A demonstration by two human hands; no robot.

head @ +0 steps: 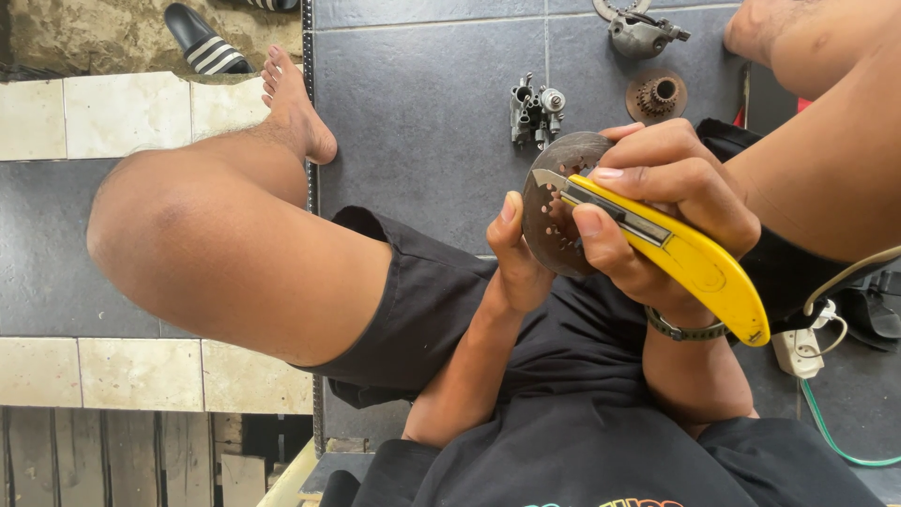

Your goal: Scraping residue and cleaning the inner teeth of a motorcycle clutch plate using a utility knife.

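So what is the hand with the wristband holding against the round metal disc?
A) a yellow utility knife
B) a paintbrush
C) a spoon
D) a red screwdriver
A: the right hand, the one with the wristband, grips a yellow utility knife with its blade end laid on the perforated metal disc, which the left hand steadies from the other side.

No packages, signs or screens anywhere that I can see. The only lettering is a strip of multicoloured print (605, 503) on the black shirt, cut off by the frame's bottom edge.
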